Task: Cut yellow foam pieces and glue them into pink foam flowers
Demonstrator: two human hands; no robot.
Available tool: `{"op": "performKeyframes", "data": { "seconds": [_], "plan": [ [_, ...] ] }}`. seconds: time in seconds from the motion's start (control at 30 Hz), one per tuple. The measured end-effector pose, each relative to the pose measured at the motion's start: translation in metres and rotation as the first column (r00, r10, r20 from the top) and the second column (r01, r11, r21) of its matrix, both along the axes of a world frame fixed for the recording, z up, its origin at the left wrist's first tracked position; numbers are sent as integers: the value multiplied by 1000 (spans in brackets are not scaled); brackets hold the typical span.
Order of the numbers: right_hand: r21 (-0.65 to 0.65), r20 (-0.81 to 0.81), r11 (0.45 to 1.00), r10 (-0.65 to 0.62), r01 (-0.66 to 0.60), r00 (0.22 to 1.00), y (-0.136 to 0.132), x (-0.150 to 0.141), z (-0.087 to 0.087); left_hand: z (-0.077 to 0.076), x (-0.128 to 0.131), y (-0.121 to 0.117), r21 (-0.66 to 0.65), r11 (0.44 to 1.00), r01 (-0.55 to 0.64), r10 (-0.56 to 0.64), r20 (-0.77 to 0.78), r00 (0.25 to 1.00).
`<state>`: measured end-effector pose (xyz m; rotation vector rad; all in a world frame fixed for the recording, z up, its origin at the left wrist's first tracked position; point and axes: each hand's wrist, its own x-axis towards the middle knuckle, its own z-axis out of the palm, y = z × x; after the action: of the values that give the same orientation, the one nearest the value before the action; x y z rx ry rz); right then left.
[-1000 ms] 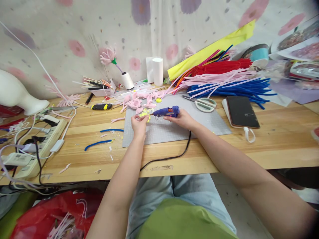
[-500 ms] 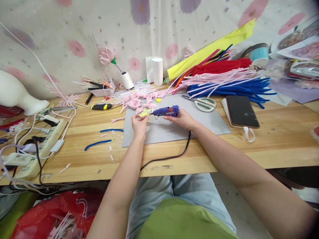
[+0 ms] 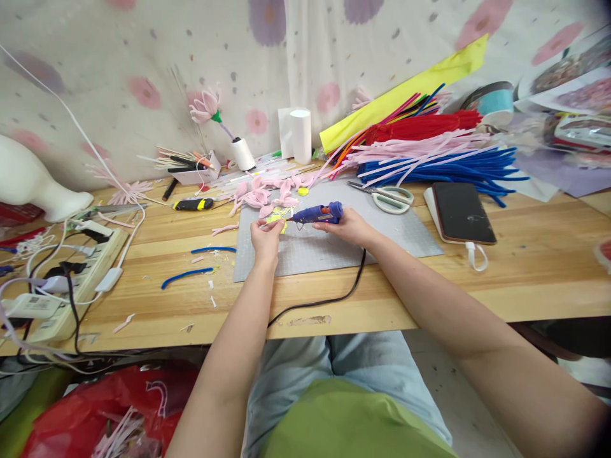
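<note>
My right hand (image 3: 352, 226) is wrapped round the handle of a blue glue gun (image 3: 315, 215), held over the grey cutting mat (image 3: 324, 253). Its nozzle points left, right by the fingertips of my left hand (image 3: 265, 240). Those fingers are pinched on a small yellow piece (image 3: 281, 222), mostly hidden, so its exact shape is unclear. Just beyond lie several pink fuzzy petal shapes (image 3: 258, 194) and a small yellow disc (image 3: 303, 191). From the gun a black cord (image 3: 324, 301) runs down to the table's front edge.
Scissors (image 3: 389, 196) lie on the mat's right part, with a phone (image 3: 464, 213) beyond. Behind are bundles of blue (image 3: 443, 170), pink and red pipe cleaners. A utility knife (image 3: 193, 204), blue stem pieces (image 3: 187, 277) and a power strip (image 3: 83, 280) are on the left.
My left fingers have shifted very slightly left, and more of the yellow piece shows beside the nozzle. The glue gun stays almost in place.
</note>
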<state>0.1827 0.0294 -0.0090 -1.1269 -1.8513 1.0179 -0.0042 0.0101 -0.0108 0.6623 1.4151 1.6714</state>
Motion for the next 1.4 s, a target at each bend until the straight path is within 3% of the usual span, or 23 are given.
{"op": "performKeyframes", "data": {
  "seconds": [0.13,0.2,0.3,0.43,0.67,0.8,0.97,1.1,1.17,1.23,1.27,1.33,1.4],
  "plan": [
    [-28,8,1000,-4,5,1000,-1,4,4,1,-1,0,22,1000,-2,1,71,997],
    [-50,26,997,-65,67,998,2,9,7,1,-1,1,28,1000,-4,1,106,994],
    [-57,25,961,-271,272,962,9,18,10,-1,-2,2,48,999,8,-15,147,989],
    [-52,35,857,-511,513,859,18,26,9,-3,-2,4,89,996,15,-31,180,983],
    [-67,104,800,-588,596,802,24,27,2,-3,-2,2,95,995,13,-33,213,976],
    [35,180,779,-621,626,763,32,26,-3,-4,-2,3,95,995,15,-34,207,978],
    [160,292,777,-626,609,723,34,24,-6,-5,-3,5,64,997,-31,18,204,979],
    [298,401,769,-638,565,657,21,32,9,-5,-3,6,58,997,-54,40,219,975],
    [271,488,802,-591,533,642,11,34,20,-4,-1,5,67,997,-38,22,230,973],
    [147,524,881,-454,449,721,3,28,28,-3,2,4,88,996,-8,-14,245,969],
    [89,483,918,-379,386,790,0,21,29,-3,4,3,98,995,10,-34,252,967],
    [11,246,971,-234,239,941,-4,0,26,-3,8,1,104,993,51,-77,264,961],
    [-100,-106,990,-113,102,988,-6,-24,19,-3,12,-2,91,990,104,-125,261,957]
  ]
}}
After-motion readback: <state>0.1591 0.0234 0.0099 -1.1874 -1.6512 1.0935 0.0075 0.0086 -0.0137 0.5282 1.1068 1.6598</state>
